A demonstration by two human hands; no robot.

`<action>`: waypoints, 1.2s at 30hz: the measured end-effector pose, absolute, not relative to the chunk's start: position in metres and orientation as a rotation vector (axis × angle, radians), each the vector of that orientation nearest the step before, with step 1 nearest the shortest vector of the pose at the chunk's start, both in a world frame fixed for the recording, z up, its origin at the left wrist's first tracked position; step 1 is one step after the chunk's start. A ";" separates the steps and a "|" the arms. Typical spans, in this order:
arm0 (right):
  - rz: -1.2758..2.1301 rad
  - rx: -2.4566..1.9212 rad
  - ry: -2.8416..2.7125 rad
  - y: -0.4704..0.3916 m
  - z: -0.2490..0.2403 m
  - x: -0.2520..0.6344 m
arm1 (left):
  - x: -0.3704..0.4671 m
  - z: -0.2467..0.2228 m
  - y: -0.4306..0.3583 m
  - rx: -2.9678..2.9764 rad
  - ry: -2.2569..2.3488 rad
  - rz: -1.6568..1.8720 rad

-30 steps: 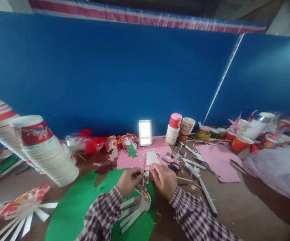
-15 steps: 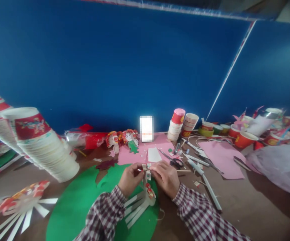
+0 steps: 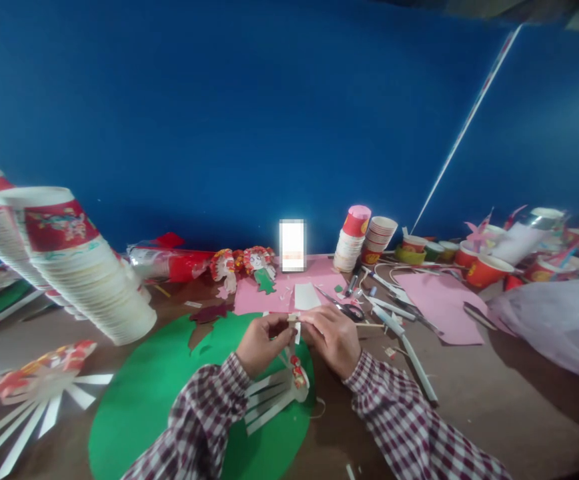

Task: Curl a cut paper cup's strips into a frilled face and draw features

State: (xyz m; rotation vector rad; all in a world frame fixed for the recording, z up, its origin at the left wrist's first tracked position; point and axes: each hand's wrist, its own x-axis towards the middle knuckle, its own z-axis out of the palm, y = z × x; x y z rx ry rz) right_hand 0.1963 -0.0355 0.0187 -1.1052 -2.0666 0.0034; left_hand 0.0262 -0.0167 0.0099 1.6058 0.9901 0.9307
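My left hand (image 3: 262,343) and my right hand (image 3: 333,339) meet above a round green sheet of paper (image 3: 149,387), fingertips pinched close together. Between them is a small pale paper strip (image 3: 297,332), gripped from both sides. Under the fingers lies a paper cup cut into white strips (image 3: 298,393), with a red printed patch; the strips fan out to the left. Past my right hand a thin wooden stick (image 3: 370,325) sticks out; whether the hand touches it I cannot tell.
Stacked paper cups (image 3: 89,280) lean at the left, near another cut cup (image 3: 44,380). Scissors (image 3: 347,308) and a white glue gun (image 3: 389,320) lie beyond the hands. Pink paper (image 3: 442,303), red cups (image 3: 489,270) and a plastic bag (image 3: 559,327) are at the right.
The fingertips have drawn closer together around the paper strip, and a red tip by my left fingers is now hidden. The whole view has shifted slightly upward on the table.
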 end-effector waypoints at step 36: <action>0.003 -1.115 -2.155 -0.037 0.028 0.197 | 0.028 0.016 -0.024 1.771 1.053 0.894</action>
